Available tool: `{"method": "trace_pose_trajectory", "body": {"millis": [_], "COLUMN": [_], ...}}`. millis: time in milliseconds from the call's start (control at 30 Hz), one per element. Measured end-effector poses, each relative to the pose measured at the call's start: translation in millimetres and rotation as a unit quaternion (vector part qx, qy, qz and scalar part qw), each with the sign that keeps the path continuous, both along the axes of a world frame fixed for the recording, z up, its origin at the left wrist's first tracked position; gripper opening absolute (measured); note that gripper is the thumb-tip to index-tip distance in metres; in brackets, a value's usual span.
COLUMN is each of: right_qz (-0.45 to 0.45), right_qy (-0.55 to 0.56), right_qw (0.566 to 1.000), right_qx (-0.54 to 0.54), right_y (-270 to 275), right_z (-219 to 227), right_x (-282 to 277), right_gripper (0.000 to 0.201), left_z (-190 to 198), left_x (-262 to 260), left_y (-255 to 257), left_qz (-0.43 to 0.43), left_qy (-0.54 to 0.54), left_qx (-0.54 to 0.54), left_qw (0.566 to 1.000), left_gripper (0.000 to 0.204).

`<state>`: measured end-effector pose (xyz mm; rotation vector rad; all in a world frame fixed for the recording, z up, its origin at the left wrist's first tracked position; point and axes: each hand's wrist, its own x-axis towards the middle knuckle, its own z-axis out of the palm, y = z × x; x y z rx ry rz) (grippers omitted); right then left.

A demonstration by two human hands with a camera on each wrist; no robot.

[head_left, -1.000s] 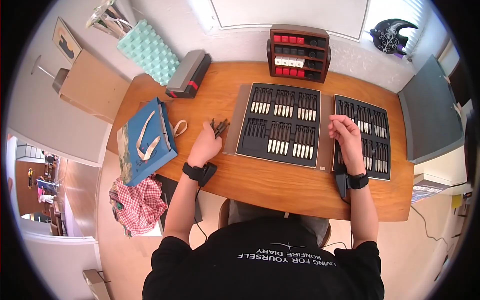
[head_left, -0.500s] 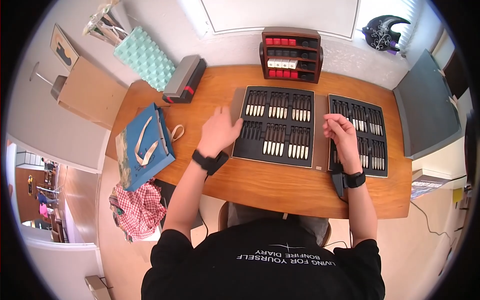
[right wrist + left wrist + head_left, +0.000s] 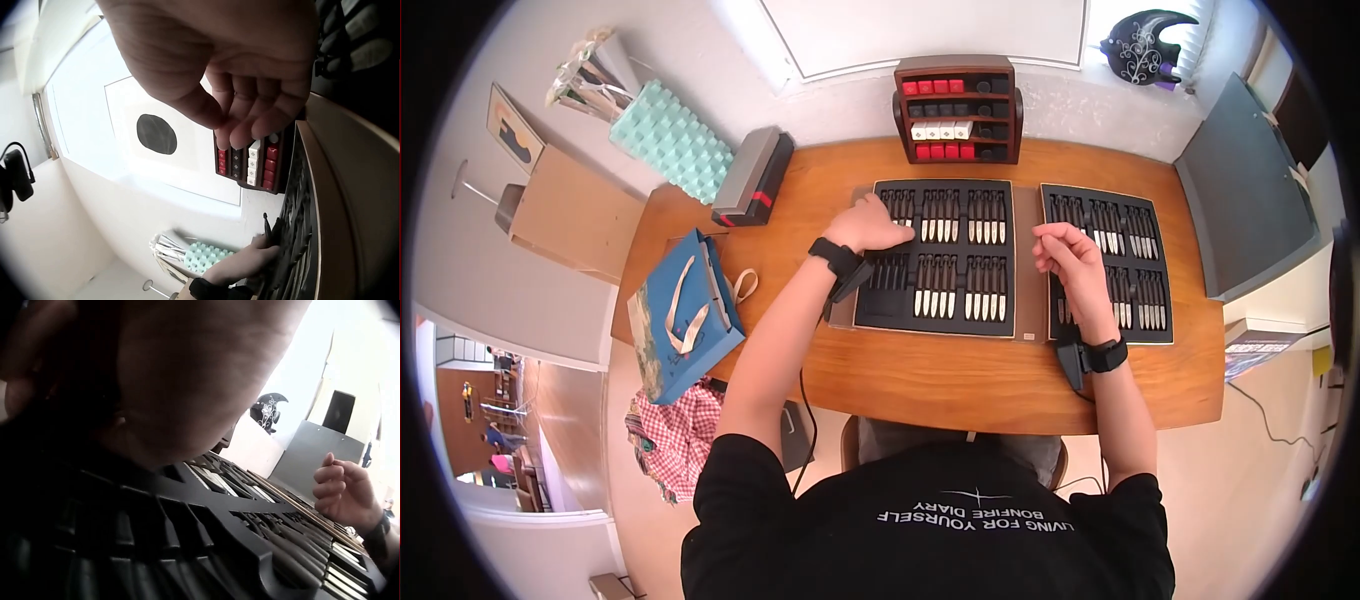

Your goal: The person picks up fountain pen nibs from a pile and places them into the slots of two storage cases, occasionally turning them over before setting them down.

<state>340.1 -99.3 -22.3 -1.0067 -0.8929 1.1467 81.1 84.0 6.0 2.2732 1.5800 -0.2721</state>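
Note:
In the head view my left hand (image 3: 868, 226) is over the upper-left group of the left tray (image 3: 880, 307), palm down. In the right wrist view a slim dark pen (image 3: 267, 226) sticks up from this left hand (image 3: 240, 262); the palm hides its grip in the left wrist view. Both trays hold rows of dark pens with white lower parts. The lower-left group (image 3: 888, 271) shows only dark pieces above a bare strip. My right hand (image 3: 1074, 275) hovers by the left edge of the right tray (image 3: 1155, 338), fingers loosely curled, holding nothing.
A wooden rack (image 3: 956, 65) with red, black and white small boxes stands at the back. To the left are a blue paper bag (image 3: 718, 335), a grey-black box (image 3: 752, 178) and a mint vase (image 3: 670, 140). A grey panel (image 3: 1250, 200) leans at the right.
My left hand, which showed several dark pens in its fingers, has moved right and away from my body onto the left tray. My right hand stays nearly still by the right tray.

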Motion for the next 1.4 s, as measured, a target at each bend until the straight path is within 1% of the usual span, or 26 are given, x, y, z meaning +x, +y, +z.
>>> {"method": "trace_pose_trajectory", "body": {"millis": [100,200,267,300,367,467,500,633,700,733,767,800,833,867,933,967,1000,1067,1100,1133,1200,1233,1267,1333,1367,1400], "right_qz": [0.005,-0.001,-0.001,-0.001,0.002,0.004,0.004,0.001,0.0,0.002,0.003,0.003,0.004,0.005,0.004,0.004,0.003,0.005,0.005,0.004,0.006,0.007,0.006,0.01,0.006,0.003], "right_qy": [-0.005,-0.004,-0.003,-0.002,-0.004,-0.008,-0.008,-0.01,-0.011,-0.01,-0.008,-0.007,-0.008,-0.01,-0.012,-0.015,-0.013,-0.014,-0.013,-0.015,-0.016,-0.017,-0.019,-0.019,-0.02,-0.021], "right_qw": [1.0,1.0,1.0,1.0,1.0,1.0,1.0,1.0,1.0,1.0,1.0,1.0,1.0,1.0,1.0,1.0,1.0,1.0,1.0,1.0,1.0,1.0,1.0,1.0,1.0,1.0], "right_qx": [0.002,-0.003,-0.002,-0.002,-0.002,-0.003,-0.002,0.005,0.006,0.009,0.011,0.012,0.012,0.012,0.012,0.01,0.01,0.013,0.012,0.008,0.003,0.002,0.002,0.002,0.0,-0.002], "right_y": [1,1,1,1,1,1,1,1,0,0,0,-1,-1,0,0,-1,0,1,1,1,2,2,2,1,1,1], "right_z": [-3,-1,0,0,-1,0,0,0,1,2,2,2,2,2,2,2,1,-2,-3,-4,-7,-8,-8,-8,-9,-9], "right_x": [1,2,1,1,0,0,-1,1,1,1,1,1,1,1,1,1,2,4,5,5,4,3,4,4,4,4], "right_gripper": [0.015,0.015,0.015,0.015,0.015,0.016,0.016,0.016,0.016,0.016,0.016,0.016,0.016,0.016,0.016,0.016,0.016,0.016,0.016,0.016,0.016,0.016,0.016,0.015,0.015,0.015], "left_z": [9,-2,-8,-11,-12,-11,-17,-10,-14,-7,7,15,2,-7,-13,-12,-11,0,4,6,11,17,12,-1,-4,-8], "left_x": [9,8,5,4,3,1,-2,-5,-13,-17,-21,-28,-42,-52,-65,-70,-77,-87,-89,-94,-105,-109,-112,-118,-121,-123], "left_y": [-4,-1,-2,-1,0,2,4,6,11,12,13,15,26,31,30,27,23,9,1,-6,-17,-24,-27,-34,-38,-44], "left_qz": [-0.005,-0.014,-0.011,-0.011,-0.002,-0.009,-0.02,-0.01,-0.024,-0.026,0.031,0.089,0.08,0.08,0.111,0.125,0.125,0.152,0.155,0.158,0.143,0.125,0.127,0.08,0.072,0.077], "left_qy": [0.035,0.049,0.041,0.041,0.041,0.039,0.03,-0.012,-0.067,-0.066,-0.104,-0.139,-0.213,-0.212,-0.368,-0.411,-0.409,-0.457,-0.437,-0.436,-0.4,-0.362,-0.363,-0.314,-0.266,-0.27], "left_qx": [-0.017,0.011,0.038,0.038,0.04,0.025,0.048,0.041,0.099,0.1,-0.006,-0.111,-0.129,-0.128,-0.159,-0.189,-0.189,-0.257,-0.232,-0.233,-0.229,-0.227,-0.227,-0.151,-0.12,-0.12], "left_qw": [0.999,0.999,0.998,0.998,0.998,0.999,0.998,0.999,0.993,0.992,0.994,0.98,0.965,0.965,0.909,0.883,0.884,0.838,0.855,0.855,0.876,0.895,0.895,0.934,0.954,0.952], "left_gripper": [0.098,0.09,0.077,0.077,0.066,0.063,0.057,0.051,0.039,0.039,0.033,0.026,0.017,0.017,0.015,0.014,0.014,0.013,0.015,0.015,0.024,0.025,0.025,0.03,0.035,0.035]}}
